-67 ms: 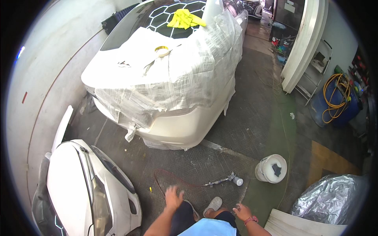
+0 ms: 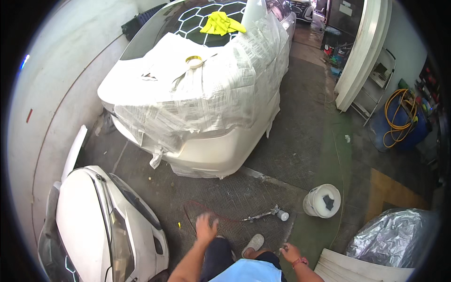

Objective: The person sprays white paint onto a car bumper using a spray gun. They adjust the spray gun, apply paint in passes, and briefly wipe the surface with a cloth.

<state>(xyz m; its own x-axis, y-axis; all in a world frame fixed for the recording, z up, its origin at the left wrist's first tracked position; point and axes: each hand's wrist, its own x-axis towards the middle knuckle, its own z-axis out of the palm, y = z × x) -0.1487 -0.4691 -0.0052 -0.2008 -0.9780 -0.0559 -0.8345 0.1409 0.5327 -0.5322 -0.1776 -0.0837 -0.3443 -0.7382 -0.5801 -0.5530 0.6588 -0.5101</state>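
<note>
My left hand is held over the floor in front of me, its fingers apart and nothing in them. Below it a thin red hose runs along the floor to a spray gun with a whitish cup, lying ahead of my feet. My right hand, with a red band at the wrist, is near my right knee. Its fingers are curled, and what they pinch is too small to name. Neither hand touches the white car bumper, masked above with paper and plastic sheeting.
A tape roll and a yellow cloth lie on the covered car. At left stands a detached white bumper. To the right are a white bucket, silver sheeting, a stepladder and a blue drum with orange hose.
My left hand has moved slightly forward, away from my body. The right hand stays almost where it was.
</note>
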